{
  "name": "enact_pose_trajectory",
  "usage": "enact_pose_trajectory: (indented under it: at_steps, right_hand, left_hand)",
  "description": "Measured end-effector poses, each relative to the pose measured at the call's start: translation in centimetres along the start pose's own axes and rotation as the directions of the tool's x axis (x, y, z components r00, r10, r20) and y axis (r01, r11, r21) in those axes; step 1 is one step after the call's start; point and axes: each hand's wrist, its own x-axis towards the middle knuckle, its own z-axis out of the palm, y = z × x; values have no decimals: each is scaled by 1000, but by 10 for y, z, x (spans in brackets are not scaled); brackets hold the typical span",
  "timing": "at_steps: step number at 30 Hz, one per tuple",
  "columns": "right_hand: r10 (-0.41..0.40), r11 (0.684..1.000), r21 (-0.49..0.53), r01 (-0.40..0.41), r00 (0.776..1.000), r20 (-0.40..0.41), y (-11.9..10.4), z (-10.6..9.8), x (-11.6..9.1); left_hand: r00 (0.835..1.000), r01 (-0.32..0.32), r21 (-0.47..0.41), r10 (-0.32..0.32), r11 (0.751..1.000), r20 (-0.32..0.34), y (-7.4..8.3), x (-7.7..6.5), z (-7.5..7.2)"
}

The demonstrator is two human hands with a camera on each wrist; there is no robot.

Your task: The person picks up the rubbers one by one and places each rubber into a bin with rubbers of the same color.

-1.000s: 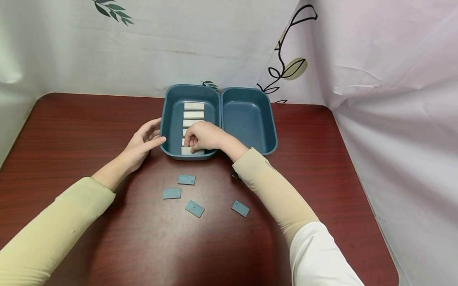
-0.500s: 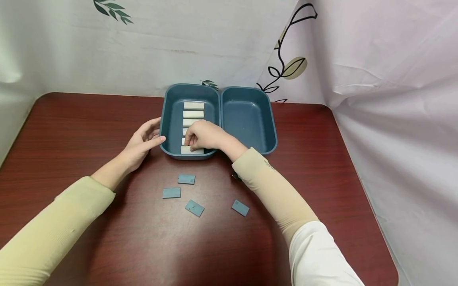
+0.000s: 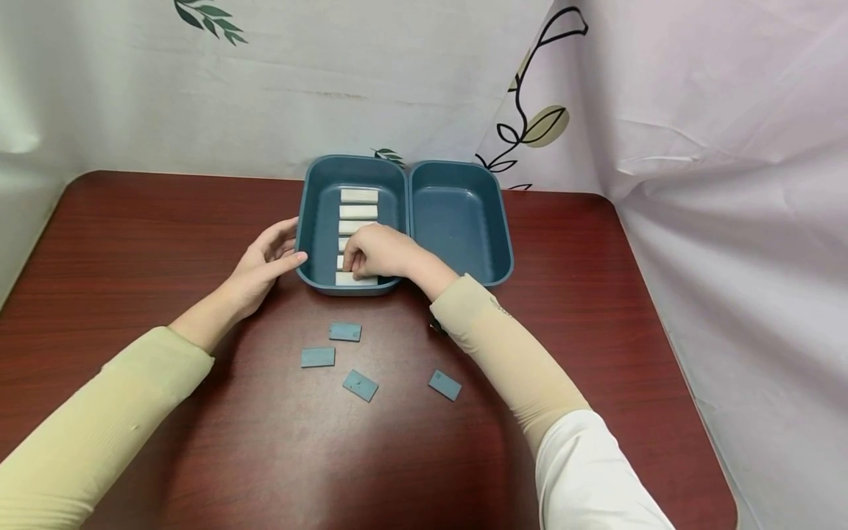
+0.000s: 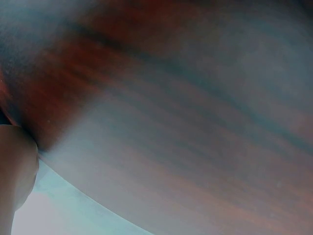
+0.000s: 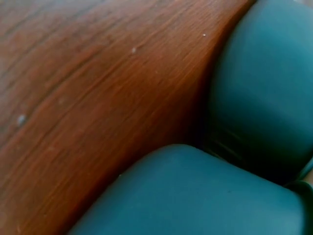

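The person's right hand (image 3: pixel 380 250) reaches into the left half of an open blue two-part box (image 3: pixel 321 254). Its curled fingers and thumb pinch at the nearest white rectangular block (image 3: pixel 344 280), at the near end of a column of several similar blocks (image 3: pixel 359 212). The hand partly covers the nearer ones. At the box's outer left wall, the left hand (image 3: pixel 258 265) rests with relaxed fingers, its thumb touching the rim. The right wrist view shows the rounded outer walls of the box (image 5: pixel 195 196); the right fingers are hidden there. Part of the left hand (image 4: pixel 17 166) edges into the left wrist view.
Several flat blue-grey tiles lie on the dark red table: one tile (image 3: pixel 345 333) near the box, one tile (image 3: pixel 318 358) to the left, one (image 3: pixel 361 386) nearer, one (image 3: pixel 445 385) to the right. The box's right half (image 3: pixel 457 228) holds nothing visible. Patterned white cloth (image 3: pixel 265 96) hangs behind.
The right hand stays at the near end of the block column, with only a very slight shift. The left hand, box and loose tiles look unchanged.
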Motion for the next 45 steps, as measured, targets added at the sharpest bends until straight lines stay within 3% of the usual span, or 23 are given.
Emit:
enact_pose_trajectory:
  at_steps: [9,26,34,45]
  right_hand:
    - [-9,1000,-10,9,1000,-18,-2,-2,-2]
    - [-69,994,73,86,974,-214,-2,-26,-42]
    - [-49,986,134,102,935,-352,11,-38,-72]
    - [26,986,152,66,843,-537,47,-48,-109]
  left_hand:
    - [1000,-11,-10,11,1000,-4,1,-1,1]
    - [1000,-14,-4,14,1000,-8,0,-2,1]
    - [1000,-15,-6,15,1000,-8,-1,-2,0]
    - [1000,-19,-8,19,1000,-2,0,-1,1]
